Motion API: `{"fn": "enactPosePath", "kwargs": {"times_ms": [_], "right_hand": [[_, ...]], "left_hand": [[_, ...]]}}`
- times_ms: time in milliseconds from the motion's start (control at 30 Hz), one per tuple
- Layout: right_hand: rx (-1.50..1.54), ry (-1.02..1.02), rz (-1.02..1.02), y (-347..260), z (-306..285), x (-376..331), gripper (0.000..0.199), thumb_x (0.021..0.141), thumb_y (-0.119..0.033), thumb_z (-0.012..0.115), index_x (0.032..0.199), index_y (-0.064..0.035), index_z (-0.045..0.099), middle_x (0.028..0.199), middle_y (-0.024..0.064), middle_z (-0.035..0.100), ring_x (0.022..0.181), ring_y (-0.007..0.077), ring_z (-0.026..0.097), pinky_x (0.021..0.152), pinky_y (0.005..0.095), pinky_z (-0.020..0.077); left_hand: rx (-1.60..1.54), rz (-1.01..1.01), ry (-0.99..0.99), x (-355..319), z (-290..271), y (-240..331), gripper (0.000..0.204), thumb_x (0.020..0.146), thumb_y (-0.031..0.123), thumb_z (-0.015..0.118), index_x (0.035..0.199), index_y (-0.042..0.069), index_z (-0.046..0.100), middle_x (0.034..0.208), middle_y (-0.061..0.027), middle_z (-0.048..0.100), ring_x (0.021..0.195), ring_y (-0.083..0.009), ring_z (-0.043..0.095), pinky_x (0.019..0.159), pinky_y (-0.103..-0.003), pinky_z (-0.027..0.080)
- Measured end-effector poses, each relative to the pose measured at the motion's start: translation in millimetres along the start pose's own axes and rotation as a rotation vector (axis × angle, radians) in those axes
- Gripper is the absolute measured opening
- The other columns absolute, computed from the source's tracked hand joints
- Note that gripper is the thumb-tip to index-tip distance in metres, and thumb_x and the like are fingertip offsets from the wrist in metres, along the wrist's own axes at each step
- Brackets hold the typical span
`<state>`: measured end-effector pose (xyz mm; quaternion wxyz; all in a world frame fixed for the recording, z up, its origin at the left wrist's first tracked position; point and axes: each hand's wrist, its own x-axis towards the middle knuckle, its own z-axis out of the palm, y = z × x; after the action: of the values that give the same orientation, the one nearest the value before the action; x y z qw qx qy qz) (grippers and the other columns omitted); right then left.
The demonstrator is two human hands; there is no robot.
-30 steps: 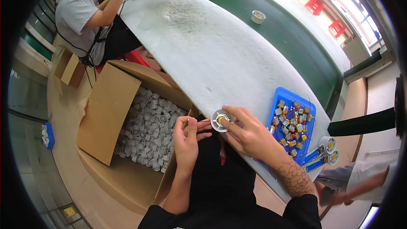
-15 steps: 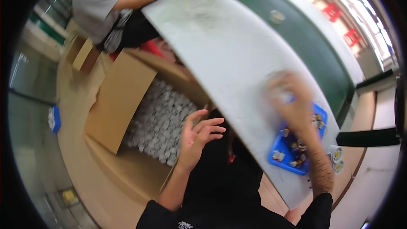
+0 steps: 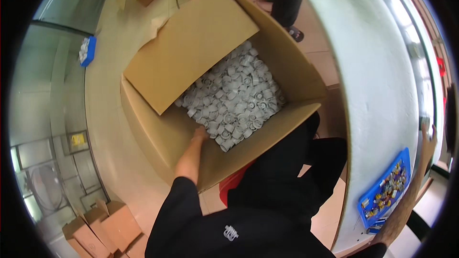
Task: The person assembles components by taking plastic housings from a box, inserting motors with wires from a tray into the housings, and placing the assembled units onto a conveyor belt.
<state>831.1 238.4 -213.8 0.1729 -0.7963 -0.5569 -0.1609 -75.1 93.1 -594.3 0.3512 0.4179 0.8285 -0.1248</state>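
Note:
My left hand [image 3: 200, 134] reaches down into a large open cardboard box [image 3: 191, 48], at the near left edge of a heap of small white round plastic parts [image 3: 234, 98]. Its fingertips are hard to make out against the parts, so whether they grip one is unclear. At the far right, my right hand [image 3: 429, 139] is over the white table, seen edge-on. A small pale piece shows at its fingers, too small to name. Beside that forearm lies a blue tray [image 3: 385, 188] holding several small metal and yellow-white components.
The white table [image 3: 373, 67] curves along the right side. Another person's dark-clad legs [image 3: 287, 0] are beyond the box. A small blue bin [image 3: 88, 51] of white parts is on the floor at left. More cardboard boxes [image 3: 110, 224] stand at lower left.
The view has swung left and down toward the box. My left hand has gone from open above the box's edge to inside it. My right hand now appears at the far right.

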Motion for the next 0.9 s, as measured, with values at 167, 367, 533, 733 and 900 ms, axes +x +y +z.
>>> {"fn": "enactPosePath", "kwargs": {"times_ms": [167, 367, 533, 733, 900], "right_hand": [[0.236, -0.102, 0.176, -35.7, -101.6, -82.1, 0.046, 0.098, -0.026, 0.065, 0.137, -0.0024, 0.057, 0.132, 0.0173, 0.062, 0.122, 0.0245, 0.059, 0.103, 0.0354, 0.0447], [0.37, -0.504, 0.284, -48.8, -175.1, -185.4, 0.016, 0.102, -0.018, 0.059, 0.098, -0.0029, 0.062, 0.08, -0.0038, 0.053, 0.069, 0.0063, 0.047, 0.06, 0.0229, 0.0359], [0.008, -0.83, 0.067, -233.8, -198.0, -219.2, 0.03, 0.092, -0.013, 0.073, 0.12, -0.0045, 0.068, 0.127, 0.0096, 0.063, 0.101, 0.0199, 0.065, 0.068, 0.0277, 0.0528], [0.163, -0.782, 0.169, -199.0, -198.3, -227.0, 0.019, 0.096, -0.01, 0.066, 0.11, 0.0032, 0.07, 0.123, 0.0125, 0.065, 0.099, 0.0213, 0.066, 0.07, 0.0272, 0.0546], [0.202, -0.61, 0.11, -205.2, -214.8, -211.9, 0.024, 0.095, -0.011, 0.069, 0.118, -0.0043, 0.072, 0.098, 0.0097, 0.076, 0.082, 0.0143, 0.07, 0.06, 0.0262, 0.0499]], "left_hand": [[0.025, 0.004, -0.182, 14.6, 66.7, -1.5, 0.071, 0.076, 0.035, 0.077, 0.133, 0.0, 0.052, 0.127, -0.0269, 0.063, 0.118, -0.0435, 0.061, 0.1, -0.048, 0.051], [-0.14, 0.229, 0.463, 62.6, 169.6, -72.8, 0.09, 0.075, 0.037, 0.08, 0.141, -0.005, 0.037, 0.122, -0.0271, 0.064, 0.111, -0.0459, 0.063, 0.096, -0.049, 0.052], [-0.106, -0.201, -0.005, 31.8, 138.0, -18.4, 0.097, 0.072, 0.035, 0.082, 0.143, -0.008, 0.033, 0.136, -0.031, 0.054, 0.121, -0.0443, 0.058, 0.102, -0.047, 0.05], [-0.094, -0.098, -0.145, -6.0, 68.3, 59.5, 0.1, 0.072, 0.03, 0.085, 0.144, -0.008, 0.028, 0.141, -0.0348, 0.044, 0.122, -0.0451, 0.057, 0.099, -0.048, 0.053], [-0.115, 0.171, -0.048, -8.5, 39.1, 48.0, 0.09, 0.07, 0.042, 0.084, 0.133, -0.008, 0.045, 0.128, -0.0384, 0.055, 0.122, -0.0493, 0.055, 0.1, -0.047, 0.051]]}}
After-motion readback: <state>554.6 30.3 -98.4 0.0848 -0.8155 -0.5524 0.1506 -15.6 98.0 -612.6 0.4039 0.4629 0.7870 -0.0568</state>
